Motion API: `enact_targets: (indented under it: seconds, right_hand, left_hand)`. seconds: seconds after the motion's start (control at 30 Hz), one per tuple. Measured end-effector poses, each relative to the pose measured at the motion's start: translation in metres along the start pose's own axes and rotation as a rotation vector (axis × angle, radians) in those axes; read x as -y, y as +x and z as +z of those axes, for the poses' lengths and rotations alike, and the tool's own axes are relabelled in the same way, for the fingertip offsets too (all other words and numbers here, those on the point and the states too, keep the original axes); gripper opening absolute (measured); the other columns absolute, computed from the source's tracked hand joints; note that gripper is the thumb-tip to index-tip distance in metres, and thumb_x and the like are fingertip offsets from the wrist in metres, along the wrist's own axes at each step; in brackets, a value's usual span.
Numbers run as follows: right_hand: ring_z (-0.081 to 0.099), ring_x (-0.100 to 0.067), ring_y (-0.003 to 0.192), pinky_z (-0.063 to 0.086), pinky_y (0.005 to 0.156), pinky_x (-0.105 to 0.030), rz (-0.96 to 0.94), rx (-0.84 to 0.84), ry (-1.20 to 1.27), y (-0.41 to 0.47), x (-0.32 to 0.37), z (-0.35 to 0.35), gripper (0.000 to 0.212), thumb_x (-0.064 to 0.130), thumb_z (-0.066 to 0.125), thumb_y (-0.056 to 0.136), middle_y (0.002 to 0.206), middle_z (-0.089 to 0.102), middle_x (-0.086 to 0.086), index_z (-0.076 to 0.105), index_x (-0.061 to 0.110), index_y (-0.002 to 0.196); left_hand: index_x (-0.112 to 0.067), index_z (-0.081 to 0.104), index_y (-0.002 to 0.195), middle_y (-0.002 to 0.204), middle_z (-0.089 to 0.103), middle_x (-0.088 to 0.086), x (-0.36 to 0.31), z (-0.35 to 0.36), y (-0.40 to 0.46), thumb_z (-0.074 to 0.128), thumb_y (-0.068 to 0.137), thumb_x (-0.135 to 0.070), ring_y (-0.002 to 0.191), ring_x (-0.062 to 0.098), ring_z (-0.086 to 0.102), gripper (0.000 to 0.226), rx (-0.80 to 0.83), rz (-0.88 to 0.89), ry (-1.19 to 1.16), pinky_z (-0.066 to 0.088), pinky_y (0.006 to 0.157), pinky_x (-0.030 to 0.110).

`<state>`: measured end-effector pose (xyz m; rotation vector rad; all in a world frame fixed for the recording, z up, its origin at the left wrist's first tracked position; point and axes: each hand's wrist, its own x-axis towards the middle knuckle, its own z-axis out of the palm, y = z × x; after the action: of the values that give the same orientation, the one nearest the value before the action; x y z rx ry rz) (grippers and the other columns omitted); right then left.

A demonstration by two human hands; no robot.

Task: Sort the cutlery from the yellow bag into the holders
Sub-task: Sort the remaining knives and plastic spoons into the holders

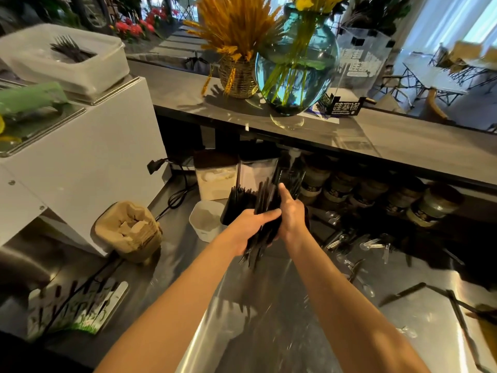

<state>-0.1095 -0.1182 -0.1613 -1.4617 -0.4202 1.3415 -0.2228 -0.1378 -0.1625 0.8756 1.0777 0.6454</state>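
Observation:
A thick bundle of black plastic cutlery (265, 203) is held upright over the steel counter, fork tines pointing down near its lower end. My left hand (248, 227) grips the bundle from the left and my right hand (291, 211) grips it from the right. Just behind the bundle stands a black holder (234, 208) with black pieces sticking up from it. A white holder (205, 219) sits to its left. Clear plastic spoons (368, 244) and loose black pieces (403, 293) lie scattered on the counter at the right. No yellow bag is in view.
A brown paper-lined basket of wooden sticks (131, 232) sits at the left beside a white machine (80, 146). Jars (427, 205) line the back under the raised shelf (390, 141), which carries a blue glass vase (295, 65). A printed packet (78, 310) lies front left.

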Motion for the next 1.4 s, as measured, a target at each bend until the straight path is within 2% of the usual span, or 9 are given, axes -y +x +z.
enact_targets:
  seconds: [0.1,0.3,0.47,0.67,0.8,0.87,1.07,1.3,1.4]
  right_hand:
    - [0.072,-0.033,0.091,0.058,0.065,-0.041,0.018,0.055,-0.038,0.004,0.001,0.002,0.054,0.051,0.061,0.095,0.105,0.073,-0.018,0.066,0.001,0.117]
    - [0.072,-0.031,0.102,0.056,0.085,-0.042,0.057,0.208,0.020,0.022,0.008,-0.004,0.061,0.057,0.036,0.103,0.115,0.073,-0.017,0.070,0.008,0.117]
    - [0.068,-0.046,0.096,0.051,0.093,-0.063,-0.105,0.119,-0.005,0.030,0.008,-0.006,0.037,0.034,0.050,0.104,0.103,0.074,-0.021,0.072,0.004,0.106]
    - [0.073,-0.034,0.089,0.056,0.090,-0.058,-0.175,0.049,0.110,0.031,0.007,-0.006,0.010,0.016,0.065,0.096,0.094,0.075,-0.015,0.068,0.007,0.099]
    - [0.066,-0.028,0.062,0.048,0.052,-0.038,-0.172,0.075,0.048,0.030,0.011,-0.010,0.031,0.037,0.055,0.101,0.071,0.068,-0.008,0.068,0.010,0.091]
    - [0.062,-0.026,0.055,0.038,0.048,-0.034,-0.146,0.108,0.036,0.032,0.014,-0.014,0.032,0.033,0.049,0.104,0.068,0.065,-0.008,0.065,0.009,0.090]
    - [0.069,-0.032,0.076,0.056,0.058,-0.035,-0.159,0.105,0.059,0.035,0.015,-0.016,0.009,0.014,0.060,0.099,0.085,0.069,-0.015,0.061,0.005,0.096]
    - [0.073,-0.029,0.091,0.059,0.088,-0.050,-0.260,-0.120,-0.010,0.038,0.012,-0.002,0.016,0.026,0.059,0.099,0.095,0.074,-0.011,0.067,0.012,0.096]
    - [0.071,-0.030,0.090,0.056,0.090,-0.049,-0.228,-0.079,-0.040,0.037,0.015,0.000,0.028,0.030,0.049,0.103,0.093,0.073,-0.010,0.066,0.011,0.091]
  left_hand:
    - [-0.005,0.070,0.106,0.079,0.071,0.013,-0.001,-0.002,0.005,0.073,0.090,-0.024,0.065,0.021,0.068,0.025,-0.011,-0.007,0.036,0.055,0.060,0.031]
    - [-0.005,0.067,0.101,0.079,0.068,0.010,0.000,-0.012,0.016,0.068,0.093,-0.016,0.064,0.021,0.066,0.013,0.010,0.014,-0.038,0.052,0.055,0.031]
    - [-0.002,0.063,0.112,0.088,0.072,0.014,0.001,-0.009,0.018,0.059,0.097,-0.011,0.066,0.027,0.068,0.018,0.069,0.027,-0.165,0.057,0.058,0.035]
    - [-0.005,0.058,0.102,0.074,0.067,0.011,0.007,-0.001,0.022,0.058,0.095,-0.006,0.056,0.024,0.062,0.007,0.020,0.042,-0.167,0.049,0.049,0.032]
    - [-0.001,0.057,0.109,0.069,0.068,0.007,0.011,-0.002,0.025,0.056,0.095,-0.003,0.053,0.024,0.059,0.014,0.009,0.075,-0.180,0.047,0.046,0.031]
    - [-0.003,0.058,0.105,0.073,0.071,0.007,0.010,-0.004,0.024,0.054,0.095,-0.003,0.053,0.024,0.058,0.011,0.018,0.088,-0.185,0.046,0.046,0.031]
    - [-0.002,0.055,0.117,0.091,0.073,0.015,0.009,-0.006,0.025,0.052,0.097,-0.010,0.058,0.026,0.062,0.022,0.065,0.046,-0.202,0.049,0.048,0.031]
    - [-0.011,0.070,0.101,0.081,0.074,0.004,0.009,0.001,0.028,0.067,0.091,-0.009,0.073,0.018,0.069,0.011,0.022,0.072,-0.022,0.054,0.063,0.030]
    - [-0.007,0.064,0.097,0.075,0.068,0.005,0.008,0.001,0.024,0.061,0.093,-0.008,0.060,0.021,0.062,0.005,0.052,0.041,-0.081,0.052,0.057,0.032]
